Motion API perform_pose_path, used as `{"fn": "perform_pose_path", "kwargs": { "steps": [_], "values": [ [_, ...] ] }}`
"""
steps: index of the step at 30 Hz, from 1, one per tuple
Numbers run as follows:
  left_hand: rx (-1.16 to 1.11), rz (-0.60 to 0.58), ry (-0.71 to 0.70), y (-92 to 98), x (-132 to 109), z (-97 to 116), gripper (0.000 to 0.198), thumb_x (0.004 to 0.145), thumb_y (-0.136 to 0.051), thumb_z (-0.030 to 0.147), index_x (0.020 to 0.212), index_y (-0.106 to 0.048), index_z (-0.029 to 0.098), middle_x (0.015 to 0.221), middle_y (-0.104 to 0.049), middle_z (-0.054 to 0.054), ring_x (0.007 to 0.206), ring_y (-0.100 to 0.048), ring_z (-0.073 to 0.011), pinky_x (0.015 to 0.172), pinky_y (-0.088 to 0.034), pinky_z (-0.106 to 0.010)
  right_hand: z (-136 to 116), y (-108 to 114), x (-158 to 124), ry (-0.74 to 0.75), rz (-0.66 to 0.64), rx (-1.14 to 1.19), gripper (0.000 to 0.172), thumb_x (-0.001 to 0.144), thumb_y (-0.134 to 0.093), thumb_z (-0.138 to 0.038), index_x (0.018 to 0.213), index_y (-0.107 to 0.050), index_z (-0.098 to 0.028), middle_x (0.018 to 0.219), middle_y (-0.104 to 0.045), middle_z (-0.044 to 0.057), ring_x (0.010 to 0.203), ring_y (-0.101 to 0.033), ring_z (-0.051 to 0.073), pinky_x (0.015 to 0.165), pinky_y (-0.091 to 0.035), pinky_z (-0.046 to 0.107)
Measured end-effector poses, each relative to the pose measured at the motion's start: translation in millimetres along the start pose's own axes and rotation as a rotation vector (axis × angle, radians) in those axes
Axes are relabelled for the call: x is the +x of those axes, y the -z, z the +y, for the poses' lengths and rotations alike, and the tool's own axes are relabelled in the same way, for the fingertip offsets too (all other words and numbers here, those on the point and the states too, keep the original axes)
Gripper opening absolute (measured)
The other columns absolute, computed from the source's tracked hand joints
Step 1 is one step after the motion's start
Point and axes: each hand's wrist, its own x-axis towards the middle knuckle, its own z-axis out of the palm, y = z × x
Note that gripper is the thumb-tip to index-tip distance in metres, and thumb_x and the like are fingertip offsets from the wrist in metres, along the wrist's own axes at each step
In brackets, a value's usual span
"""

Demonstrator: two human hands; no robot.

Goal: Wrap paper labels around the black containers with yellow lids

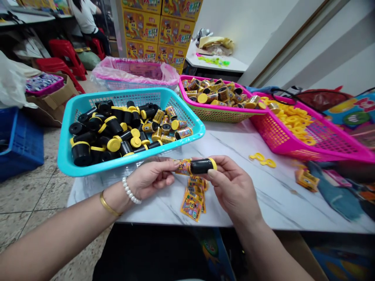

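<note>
Between my hands, above the table's front part, a black canister with a yellow lid (pixel 201 166) lies sideways. My right hand (pixel 234 185) pinches it at the lid end. My left hand (pixel 154 177), with a pearl bracelet and a gold bangle at the wrist, pinches a printed yellow sleeve (pixel 183 166) that meets the canister's other end. How far the canister sits inside the sleeve I cannot tell. Below them, a small pile of flat printed sleeves (pixel 192 203) lies on the white marbled table (pixel 158 203).
A turquoise basket (pixel 131 158) of canisters, some sleeved, stands at left. Pink baskets hold sleeved canisters (pixel 216 93) and yellow ring pieces (pixel 293 119). Loose yellow rings (pixel 262 160) lie at right, near a teal cloth (pixel 336 195). Behind are stacked cartons (pixel 159 31) and a seated person (pixel 88 19).
</note>
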Motion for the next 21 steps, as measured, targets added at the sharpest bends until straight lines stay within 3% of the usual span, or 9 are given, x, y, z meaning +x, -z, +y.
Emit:
{"fn": "perform_pose_path", "kwargs": {
  "steps": [4, 9, 16, 21],
  "values": [
    [-0.002, -0.012, -0.003, -0.4, 1.0, -0.3, 0.015, 0.085, -0.068, 0.014, 0.071, -0.063, 0.012, 0.053, -0.055, 0.003, 0.037, -0.041, -0.0019, 0.031, -0.015, -0.012, -4.9, -8.9, -10.9, 0.153, 0.058, -0.14, 0.027, 0.078, -0.08, -0.028, 0.094, -0.059, -0.024, 0.113, -0.079, 0.011, 0.094, -0.077, 0.023, 0.081, -0.064, 0.035],
    [-0.015, -0.013, -0.015, 0.5, 1.8, -0.4, 0.014, 0.085, -0.069, 0.016, 0.073, -0.066, 0.012, 0.049, -0.052, 0.004, 0.036, -0.039, -0.0023, 0.031, -0.014, -0.013, -5.0, -12.4, -14.5, 0.147, 0.011, -0.09, 0.023, 0.08, -0.077, -0.024, 0.094, -0.058, -0.025, 0.118, -0.078, 0.01, 0.098, -0.077, 0.022, 0.082, -0.063, 0.034],
    [-0.049, 0.02, -0.029, -1.2, 0.6, 1.8, 0.015, 0.086, -0.068, 0.013, 0.072, -0.064, 0.011, 0.056, -0.055, 0.003, 0.039, -0.042, -0.0011, 0.031, -0.016, -0.011, -5.5, -7.1, -5.3, -0.101, -0.017, 0.151, 0.029, 0.081, -0.072, -0.05, 0.096, -0.069, -0.025, 0.119, -0.077, 0.008, 0.097, -0.076, 0.026, 0.086, -0.062, 0.039],
    [-0.122, -0.005, -0.008, -4.5, -0.8, 3.8, 0.018, 0.09, -0.062, 0.01, 0.073, -0.063, 0.011, 0.051, -0.049, 0.004, 0.038, -0.04, -0.0019, 0.03, -0.015, -0.01, 2.3, -20.2, -6.5, -0.169, -0.044, 0.277, 0.032, 0.076, -0.079, -0.048, 0.095, -0.072, -0.023, 0.106, -0.079, 0.005, 0.099, -0.074, 0.023, 0.097, -0.059, 0.041]
  ]
}}
